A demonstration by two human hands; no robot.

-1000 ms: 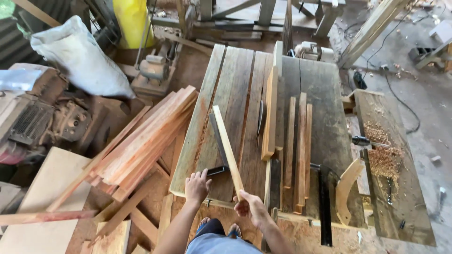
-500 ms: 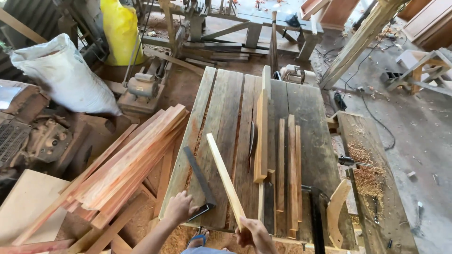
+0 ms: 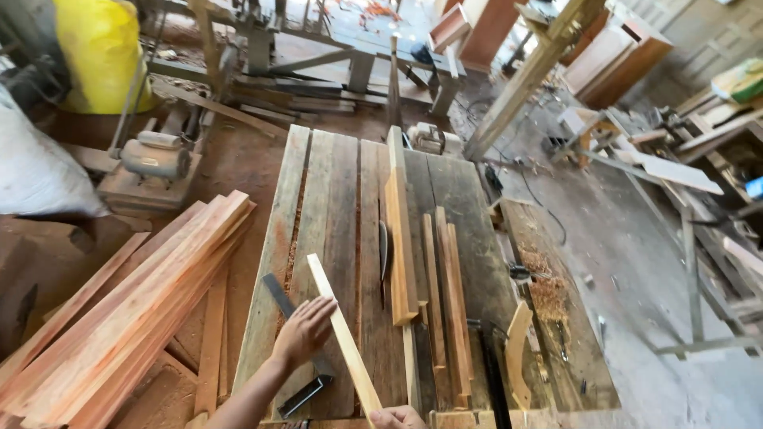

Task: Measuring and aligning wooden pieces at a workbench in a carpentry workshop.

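My right hand (image 3: 395,417) grips the near end of a thin pale wooden strip (image 3: 338,334) that angles up and away over the plank workbench (image 3: 334,183). My left hand (image 3: 304,331) rests flat, fingers apart, on a dark metal try square (image 3: 280,298) lying on the bench just left of the strip. The square's handle (image 3: 306,395) pokes out below my wrist. A saw blade (image 3: 383,250) rises from a slot in the bench, beside a long upright wooden fence (image 3: 400,230).
Several wooden strips (image 3: 443,278) lie right of the fence, with a curved wooden piece (image 3: 517,353) and a sawdust pile (image 3: 548,290) further right. A stack of reddish boards (image 3: 135,310) leans at the left. An electric motor (image 3: 155,159) and yellow sack (image 3: 99,48) stand behind.
The view has swung up and right. My left hand has slid further onto the try square, which shifted left and nearer; the strip in my right hand stays angled over the bench.
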